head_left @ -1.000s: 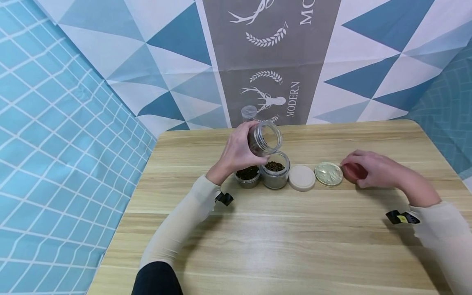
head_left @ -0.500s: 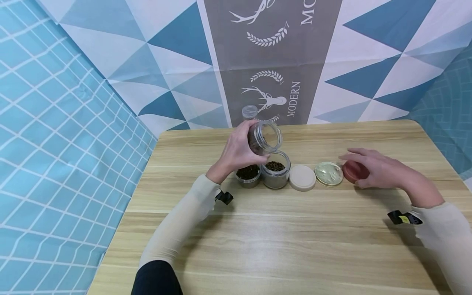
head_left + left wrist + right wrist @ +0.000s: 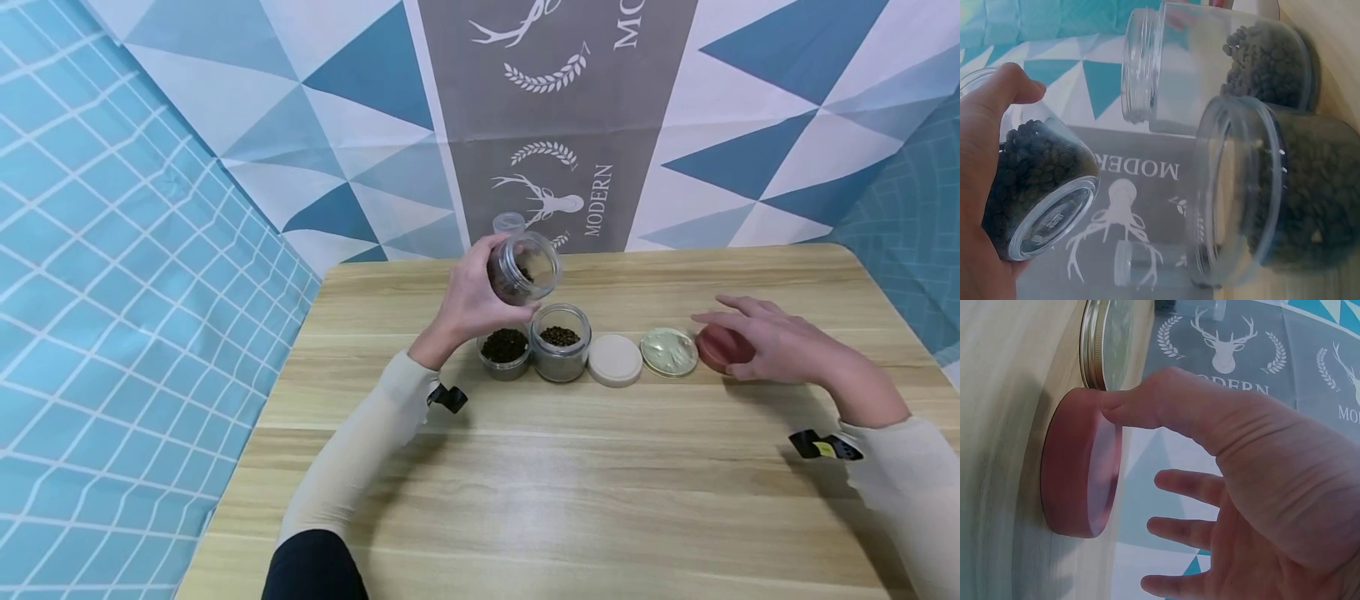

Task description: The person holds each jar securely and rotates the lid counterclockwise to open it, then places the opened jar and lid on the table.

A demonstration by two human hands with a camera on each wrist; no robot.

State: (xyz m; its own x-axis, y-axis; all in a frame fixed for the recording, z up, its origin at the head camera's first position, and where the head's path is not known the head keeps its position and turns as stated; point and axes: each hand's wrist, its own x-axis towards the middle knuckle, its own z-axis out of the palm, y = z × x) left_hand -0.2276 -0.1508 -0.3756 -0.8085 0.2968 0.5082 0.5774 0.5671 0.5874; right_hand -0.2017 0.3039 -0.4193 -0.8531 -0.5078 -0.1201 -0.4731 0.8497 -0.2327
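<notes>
My left hand grips a clear jar, tilted with its mouth to the right, above two open jars on the table. Dark pellets fill part of the held jar in the left wrist view. Below stand a short jar of dark bits and a taller jar of brown pellets, side by side. At the right, my right hand is spread over a red lid; its thumb touches the red lid in the right wrist view, the other fingers extended off it.
A white lid lies right of the taller jar, with a gold-rimmed lid between it and the red one. Behind the held jar stands a slim clear container, near the table's back edge and the patterned cloth.
My left hand has moved slightly left with its jar, which is tipped less, uncovering more of the jars below. The right hand's fingers have lifted and spread off the red lid.
</notes>
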